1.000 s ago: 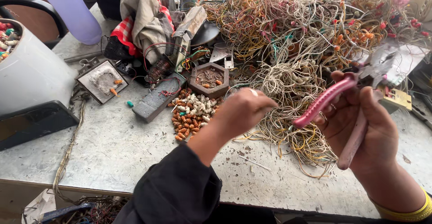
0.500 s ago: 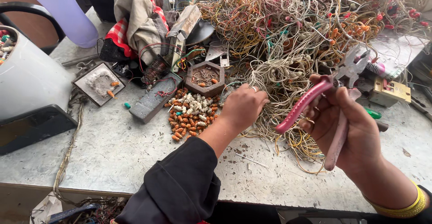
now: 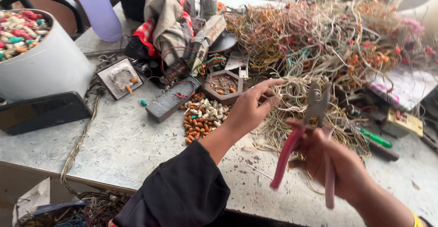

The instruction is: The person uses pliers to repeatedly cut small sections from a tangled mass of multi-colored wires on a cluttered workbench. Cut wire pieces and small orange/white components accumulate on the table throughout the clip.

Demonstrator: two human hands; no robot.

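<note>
While a huge tangle of thin wires (cream, orange, green and red strands) sprawls across the far right of a grey worktable, two bare hands work at its near edge. On the left stands a white bucket of coloured plastic bits, with a dark flat slab leaning just before it. The left hand, sleeved in black, reaches into the wire fringe, fingers spread loosely apart and touching strands. The right hand, nearer the camera, is clamped around pink-handled pliers, which are blurred, jaws pointing up toward the wires. Beside the left hand lie a hexagonal dish and a small heap of orange and white connector pieces.
</note>
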